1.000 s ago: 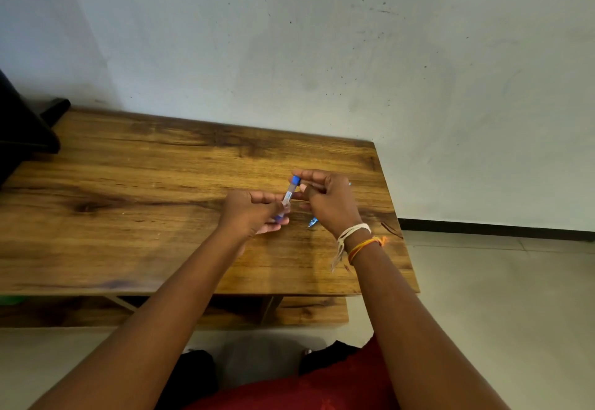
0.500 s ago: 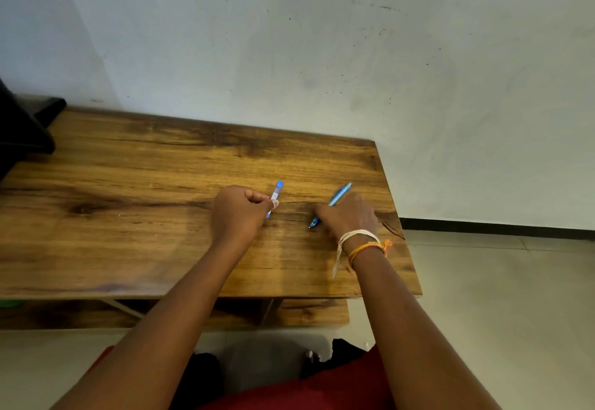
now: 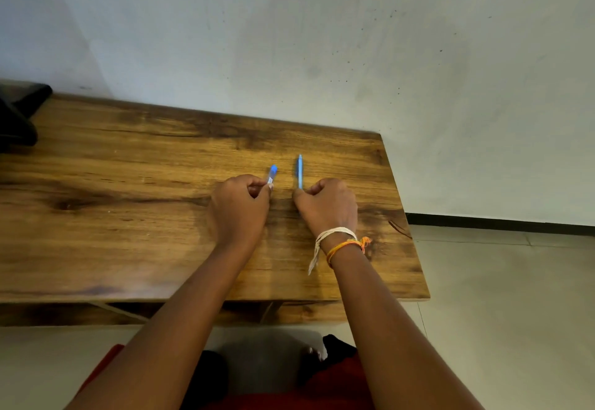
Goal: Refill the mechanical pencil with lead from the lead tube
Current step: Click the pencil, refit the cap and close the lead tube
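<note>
- The left hand (image 3: 240, 208) is resting as a closed fist on the brown grained wooden table (image 3: 128, 216), gripping the small clear plastic lead tube with a blue cap (image 3: 272, 174) between thumb and forefinger.
- The lead tube is projecting away from the person, tilting slightly rightward, with its blue cap on at the far end and its lower part hidden inside the fist.
- The right hand (image 3: 326, 205) is lying as a closed fist on the same table, just beside the left hand but not touching it, and is holding the slim blue mechanical pencil (image 3: 300, 171).
- The mechanical pencil is pointing nearly straight away from the person; only its far portion is showing beyond the fingers.
- The tube and the pencil are sitting side by side with a narrow gap separating them.
- A white thread band (image 3: 335, 234) and an orange thread band (image 3: 347, 244) are encircling the right wrist.
- A black object (image 3: 17, 116) is occupying the far-left table corner against the pale wall (image 3: 322, 39).
</note>
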`<act>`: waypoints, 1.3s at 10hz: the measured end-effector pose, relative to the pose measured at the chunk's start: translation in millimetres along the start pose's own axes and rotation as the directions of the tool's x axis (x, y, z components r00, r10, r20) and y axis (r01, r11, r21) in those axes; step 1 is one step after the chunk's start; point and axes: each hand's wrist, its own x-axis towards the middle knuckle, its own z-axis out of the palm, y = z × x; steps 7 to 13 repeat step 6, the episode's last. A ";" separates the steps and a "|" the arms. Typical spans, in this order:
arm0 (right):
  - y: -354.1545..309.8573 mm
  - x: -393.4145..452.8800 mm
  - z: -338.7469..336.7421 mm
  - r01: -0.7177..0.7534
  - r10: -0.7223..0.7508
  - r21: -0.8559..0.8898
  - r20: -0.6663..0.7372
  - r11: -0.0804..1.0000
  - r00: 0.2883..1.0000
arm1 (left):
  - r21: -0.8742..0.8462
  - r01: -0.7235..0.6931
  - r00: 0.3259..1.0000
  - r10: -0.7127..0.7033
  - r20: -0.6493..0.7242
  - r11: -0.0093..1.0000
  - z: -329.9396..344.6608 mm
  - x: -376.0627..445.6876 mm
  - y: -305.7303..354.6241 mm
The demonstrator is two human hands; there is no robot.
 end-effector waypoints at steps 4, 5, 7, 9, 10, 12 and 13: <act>3.7 4.2 1.3 0.024 -0.023 -0.012 0.037 1.000 0.999 | 0.072 -0.144 0.987 0.138 0.078 0.987 -5.2 3.3 -8.7; 4.0 4.0 0.5 0.035 -0.036 0.018 0.049 0.999 0.998 | 0.071 -0.190 0.979 0.183 0.094 0.979 -9.3 7.7 -15.2; 8.0 7.8 -3.7 0.046 -0.051 0.062 0.079 0.997 0.996 | 0.156 -0.242 0.968 0.226 0.113 0.958 -14.8 10.2 -26.2; 8.0 7.8 -3.7 0.046 -0.051 0.062 0.079 0.997 0.996 | 0.156 -0.242 0.968 0.226 0.113 0.958 -14.8 10.2 -26.2; 8.0 7.8 -3.7 0.046 -0.051 0.062 0.079 0.997 0.996 | 0.156 -0.242 0.968 0.226 0.113 0.958 -14.8 10.2 -26.2; 8.0 7.8 -3.7 0.046 -0.051 0.062 0.079 0.997 0.996 | 0.156 -0.242 0.968 0.226 0.113 0.958 -14.8 10.2 -26.2; 8.0 7.8 -3.7 0.046 -0.051 0.062 0.079 0.997 0.996 | 0.156 -0.242 0.968 0.226 0.113 0.958 -14.8 10.2 -26.2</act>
